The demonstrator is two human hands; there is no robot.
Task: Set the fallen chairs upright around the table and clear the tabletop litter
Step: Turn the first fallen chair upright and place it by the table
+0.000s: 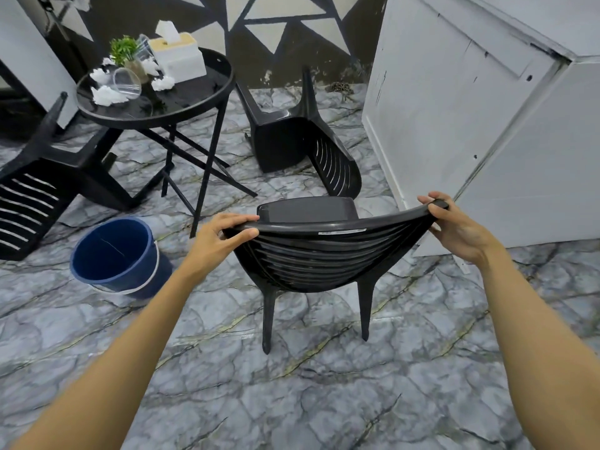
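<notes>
Chair (pixel 311 254), black plastic with a slatted back, stands upright on the marbled floor (pixel 292 394) straight ahead of you. Its backrest is toward you and its seat faces the round black surface (pixel 224 81). Two rear legs are visible, both touching the floor; the front legs are hidden behind the seat.

Your left hand (pixel 217 238) grips the left end of the top rail, fingers curled over the upper edge and thumb underneath. Your right hand (pixel 457 228) grips the right end of the same rail, fingers curled round it. Both arms are extended.

Second chair (pixel 285 141) lies tipped over beyond the first, near the white panel (pixel 454 108). Its legs point up toward the wall and its slatted back is on the floor. Third chair (pixel 65 170) lies on its side at your far left, one leg rising beside the surface's rim, partly under the surface's edge.

On the surface:
- several crumpled white tissues (pixel 107 94)
- one clear plastic cup (pixel 127 82) on its side among them
- another clear cup (pixel 143 48), tilted, between a small green plant (pixel 124 50) and a white tissue box (pixel 178 58)

The surface stands on crossed folding legs.

Blue bucket (pixel 113 251) sits on the floor to the left of the chair you hold. It is near the surface's legs and apart from the chair.
</notes>
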